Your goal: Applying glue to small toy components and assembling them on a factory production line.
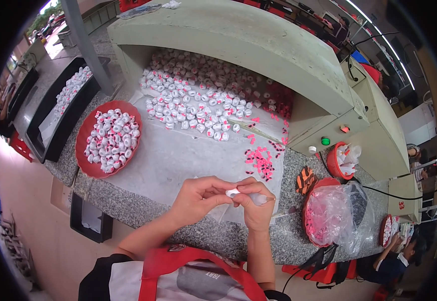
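Between the fingertips of both hands is a small white rounded piece (232, 192) with a dark spot, like those piled on the bench. My left hand (197, 199) pinches it from the left. My right hand (255, 208) meets it from the right and also holds a small translucent bottle with a thin tip (259, 199) against the palm, partly hidden by the fingers. Ahead lies a sheet of white paper (178, 158) on the bench. Small pink pieces with dark marks (261, 163) lie scattered on its right part.
Many white pieces (193, 108) spread under a pale green metal hood (228, 35). A red bowl (80, 145) of white pieces stands left, near black trays (40, 145). At right are a bowl with a plastic bag (329, 210), a red cup (333, 163) and a striped cloth (305, 179).
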Available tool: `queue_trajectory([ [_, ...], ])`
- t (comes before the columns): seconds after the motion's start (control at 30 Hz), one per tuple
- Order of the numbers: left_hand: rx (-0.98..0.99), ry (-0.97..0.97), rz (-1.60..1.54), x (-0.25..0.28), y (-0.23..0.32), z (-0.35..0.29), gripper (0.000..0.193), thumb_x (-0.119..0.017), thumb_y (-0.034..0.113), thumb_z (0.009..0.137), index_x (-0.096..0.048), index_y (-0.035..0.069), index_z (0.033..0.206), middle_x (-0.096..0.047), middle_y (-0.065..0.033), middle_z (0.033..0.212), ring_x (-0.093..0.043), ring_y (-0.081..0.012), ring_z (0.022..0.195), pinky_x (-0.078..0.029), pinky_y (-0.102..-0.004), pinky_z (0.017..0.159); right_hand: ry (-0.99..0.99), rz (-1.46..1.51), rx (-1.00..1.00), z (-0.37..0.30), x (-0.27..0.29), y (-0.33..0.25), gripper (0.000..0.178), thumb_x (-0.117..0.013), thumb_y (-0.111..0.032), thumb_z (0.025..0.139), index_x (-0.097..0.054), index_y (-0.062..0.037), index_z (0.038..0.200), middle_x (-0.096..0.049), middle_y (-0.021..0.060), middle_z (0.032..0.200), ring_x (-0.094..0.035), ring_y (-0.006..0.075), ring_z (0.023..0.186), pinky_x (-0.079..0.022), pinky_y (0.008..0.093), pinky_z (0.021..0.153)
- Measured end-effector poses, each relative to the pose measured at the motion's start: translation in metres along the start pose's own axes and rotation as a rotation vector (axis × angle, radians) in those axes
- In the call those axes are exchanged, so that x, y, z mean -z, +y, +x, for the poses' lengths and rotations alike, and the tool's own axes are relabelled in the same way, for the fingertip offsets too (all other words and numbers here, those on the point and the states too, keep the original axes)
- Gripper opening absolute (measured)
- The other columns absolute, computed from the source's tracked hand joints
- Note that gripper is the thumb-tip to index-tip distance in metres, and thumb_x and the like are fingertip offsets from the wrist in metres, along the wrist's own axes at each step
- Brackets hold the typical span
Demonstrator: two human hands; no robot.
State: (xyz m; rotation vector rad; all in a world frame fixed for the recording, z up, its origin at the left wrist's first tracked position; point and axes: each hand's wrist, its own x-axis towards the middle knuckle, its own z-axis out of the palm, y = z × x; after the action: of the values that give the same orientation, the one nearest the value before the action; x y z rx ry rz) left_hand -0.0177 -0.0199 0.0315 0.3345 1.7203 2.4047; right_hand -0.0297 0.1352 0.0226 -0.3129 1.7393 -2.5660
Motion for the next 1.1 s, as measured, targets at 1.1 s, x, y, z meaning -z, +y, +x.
queue_trajectory([
  [1.1, -0.118, 0.676, 0.728, 0.123, -0.010, 0.062, 0.030, -0.061, 0.011, 0.076, -0.056, 0.006, 0.106, -0.056, -0.0135, 0.105, -0.059, -0.0236, 0.087, -0.050, -0.0335, 0.071, 0.194, -0.211, -0.089, -0.014, -0.002, 0.025, 0.037, -0.055, 0.007, 0.074, -0.041, -0.0044, 0.105, -0.045, 0.0070, 0.087, -0.053, 0.0147, 0.074, -0.050, 0.0302, 0.064],
])
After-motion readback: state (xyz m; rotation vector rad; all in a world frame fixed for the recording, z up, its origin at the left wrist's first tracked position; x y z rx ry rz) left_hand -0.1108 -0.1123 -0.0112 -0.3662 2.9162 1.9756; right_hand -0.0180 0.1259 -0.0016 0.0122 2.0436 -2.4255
